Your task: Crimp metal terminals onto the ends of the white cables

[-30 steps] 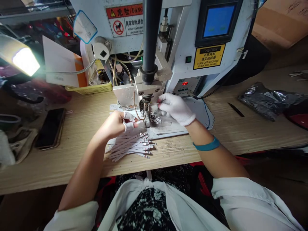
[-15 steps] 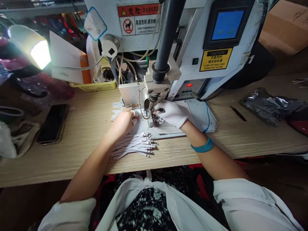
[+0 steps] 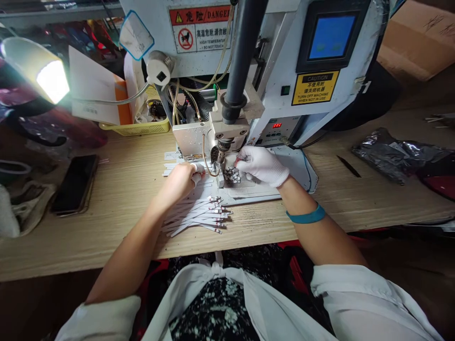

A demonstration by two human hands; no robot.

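Observation:
My left hand [image 3: 183, 180], with white covers on its fingertips, is closed beside the left of the machine's pressing head [image 3: 220, 151]. What its fingers pinch is too small to make out. To the right of the head, my right hand [image 3: 265, 166] wears a white glove, thumb and fingers pressed together. A reddish spot shows at its fingertips; I cannot tell whether it is a held piece or bare skin. Small white-and-dark pieces [image 3: 232, 175] lie between that hand and the head. White flat strips with metal-like ends [image 3: 199, 215] fan out in front of the left hand.
The machine has a blue screen [image 3: 332, 35] and a high-temperature danger sign [image 3: 201, 31]. On the left are a lit lamp [image 3: 35, 71], a phone [image 3: 75, 183] and a yellow basket [image 3: 135, 128]. A dark pointed tool [image 3: 348, 166] and a plastic bag [image 3: 394, 151] lie right.
My right hand has drawn back a little to the right, away from the pressing head. My left hand stays in nearly the same place beside the head.

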